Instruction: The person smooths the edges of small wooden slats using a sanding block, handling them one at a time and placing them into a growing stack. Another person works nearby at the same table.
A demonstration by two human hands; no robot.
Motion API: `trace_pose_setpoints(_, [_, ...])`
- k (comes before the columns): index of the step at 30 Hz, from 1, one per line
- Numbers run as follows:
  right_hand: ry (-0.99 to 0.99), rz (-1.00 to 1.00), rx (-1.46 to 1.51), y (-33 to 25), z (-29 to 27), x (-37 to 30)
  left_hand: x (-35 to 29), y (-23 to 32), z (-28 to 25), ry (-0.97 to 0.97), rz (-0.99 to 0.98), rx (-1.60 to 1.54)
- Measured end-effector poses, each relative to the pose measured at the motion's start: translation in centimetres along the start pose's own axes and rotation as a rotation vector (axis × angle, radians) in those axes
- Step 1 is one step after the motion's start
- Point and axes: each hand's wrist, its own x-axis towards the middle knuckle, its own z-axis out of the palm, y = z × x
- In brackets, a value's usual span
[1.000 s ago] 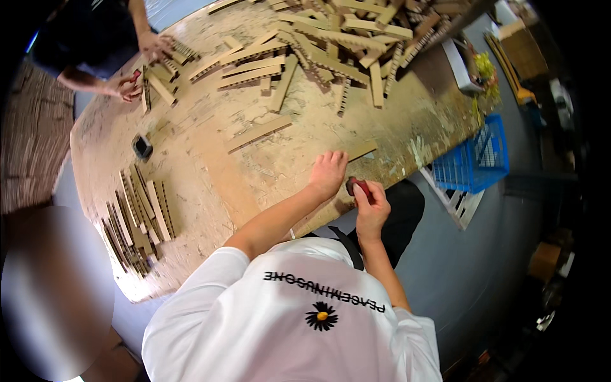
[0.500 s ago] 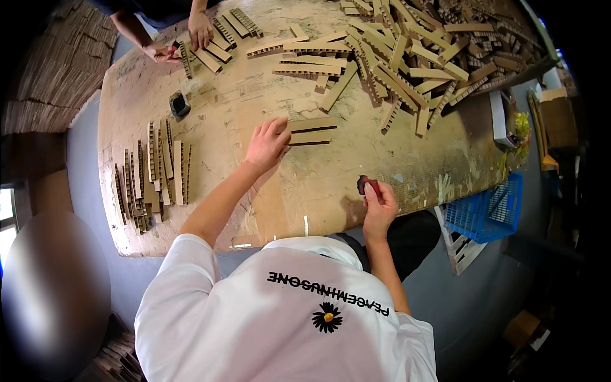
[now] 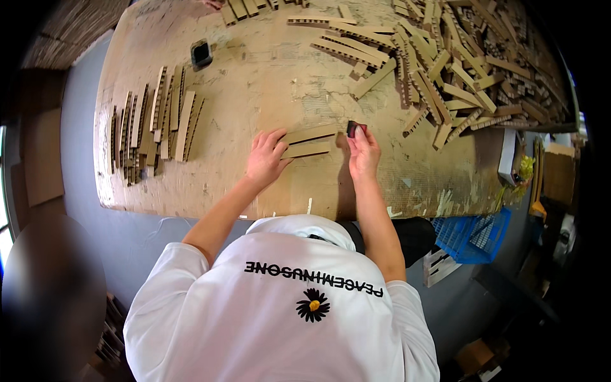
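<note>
Two tan cardboard strips (image 3: 310, 150) lie side by side, slightly apart, on the worktable in front of me. My left hand (image 3: 266, 159) is closed over their left ends, fingers bent against them. My right hand (image 3: 363, 156) grips a small red block with a dark face (image 3: 352, 129), held up just beyond the strips' right ends. What exactly this block is cannot be made out. Its shadow and the hand's fall on the tabletop.
Honeycomb-edged strips (image 3: 153, 121) stand in a group at the left. A large heap of strips (image 3: 471, 76) fills the far right. A small dark container (image 3: 201, 55) sits far left, near another person's hand (image 3: 213, 4). A blue crate (image 3: 477, 237) is below the table's right edge.
My right hand has moved forward and left with the red block, toward the strips' right ends. The left hand stays at their left ends. The view has shifted, cutting off most of the other person.
</note>
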Motion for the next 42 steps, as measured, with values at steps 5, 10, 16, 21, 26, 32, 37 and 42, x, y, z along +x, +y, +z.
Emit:
trace_pose_setpoints(5, [-0.089,0.040,-0.201,1.5,3.1,-0.7,1.4,-0.6,1.3,-0.024,-0.049,-0.015])
trace_pose_setpoints(10, [-0.160,-0.118,-0.516,-0.7,3.5,-1.7,1.6,-0.9,0.1,0.017,-0.115,-0.013])
trace_pose_setpoints(16, [-0.367,-0.283,-0.858,-0.8,5.3,-1.1,0.5,-1.5,1.4,-0.076,-0.045,0.178])
trace_pose_setpoints(21, [-0.390,-0.246,-0.861,-0.2,6.6,-0.6,-0.8,-1.2,1.6,-0.199,-0.015,0.346])
trace_pose_setpoints(26, [-0.407,-0.282,-0.944,0.2,6.4,0.2,1.4,-1.2,0.1,-0.282,-0.087,0.264])
trace_pose_setpoints(32, [-0.448,-0.296,-0.908,0.3,6.8,0.4,0.4,-1.6,0.6,-0.296,-0.024,0.308])
trace_pose_setpoints(37, [-0.495,-0.364,-1.008,0.1,7.1,0.0,-1.8,-0.1,0.8,-0.308,-0.099,0.300])
trace_pose_setpoints(42, [-0.541,-0.424,-1.101,0.2,7.4,0.2,0.1,-1.1,0.9,-0.183,-0.155,0.200])
